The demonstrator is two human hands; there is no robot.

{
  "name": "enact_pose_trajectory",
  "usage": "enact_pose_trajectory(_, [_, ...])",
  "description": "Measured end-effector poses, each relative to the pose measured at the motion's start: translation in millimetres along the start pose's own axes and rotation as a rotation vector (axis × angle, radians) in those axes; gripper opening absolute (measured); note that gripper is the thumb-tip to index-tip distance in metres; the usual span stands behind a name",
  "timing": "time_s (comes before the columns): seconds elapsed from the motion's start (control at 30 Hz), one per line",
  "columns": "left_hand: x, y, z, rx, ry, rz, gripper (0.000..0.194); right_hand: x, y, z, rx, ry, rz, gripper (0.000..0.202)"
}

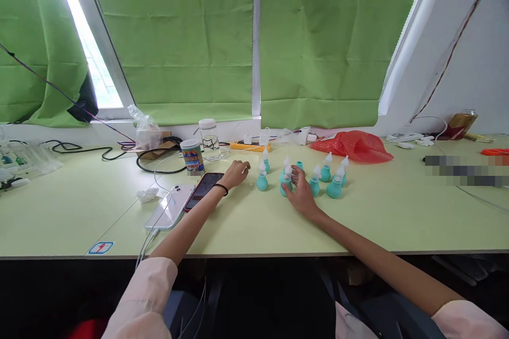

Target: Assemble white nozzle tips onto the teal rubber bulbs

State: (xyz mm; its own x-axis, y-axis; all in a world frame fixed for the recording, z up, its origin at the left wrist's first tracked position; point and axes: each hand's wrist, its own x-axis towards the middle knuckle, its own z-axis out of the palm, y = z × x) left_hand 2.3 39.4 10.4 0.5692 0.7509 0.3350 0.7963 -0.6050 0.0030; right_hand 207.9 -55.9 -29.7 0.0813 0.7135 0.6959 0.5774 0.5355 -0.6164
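Right fingers touch teal bulb; left fingers apart

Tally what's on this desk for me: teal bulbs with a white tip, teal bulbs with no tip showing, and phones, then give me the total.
Tipped teal bulbs: 8
Teal bulb with no tip showing: 1
Phones: 2
Total in view: 11

You wore a pale pink top, its loose, softly creased left sleeve and right sleeve leaving the forearms uncovered, and a thin black wristband circled your left wrist.
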Motion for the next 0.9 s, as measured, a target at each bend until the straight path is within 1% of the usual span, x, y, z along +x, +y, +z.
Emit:
enact_pose_trajectory(0.07, [-5, 5, -2.2, 0.006, 0.01, 0.003, 0.029, -1, -2, 0, 0.016, 0.015, -0.011, 0.054])
enact_pose_trajectory(0.13, [-10, 10, -1.1, 0.011, -0.019, 0.017, 0.028, -1, -3, 0, 0.018, 0.029, -0.014, 0.055])
enact_pose_trajectory(0.27, [-15, 18, 6.9, 0.032, -0.088, 0.03, 0.026, -1, -3, -1, 0.008, 0.044, -0.02, 0.055])
enact_pose_trajectory(0.47, [-13, 20, 12.5, 0.055, -0.184, 0.037, 0.023, -1, -6, -2, 0.002, 0.041, -0.043, 0.052])
enact_pose_trajectory(0.6, [-16, 22, 13.2, 0.07, -0.211, 0.013, 0.022, -2, -7, -2, -0.019, 0.054, -0.062, 0.052])
enact_pose_trajectory(0.7, [-26, 26, 10.1, 0.06, -0.213, -0.004, 0.022, -1, -9, -3, -0.06, 0.07, -0.099, 0.052])
enact_pose_trajectory(0.77, [-34, 29, 4.7, 0.034, -0.216, 0.0, 0.023, -2, -13, -5, -0.107, 0.092, -0.146, 0.052])
enact_pose_trajectory(0.9, [-48, 41, -9.8, -0.079, -0.25, 0.068, 0.022, -7, -23, -9, -0.198, 0.165, -0.32, 0.05])
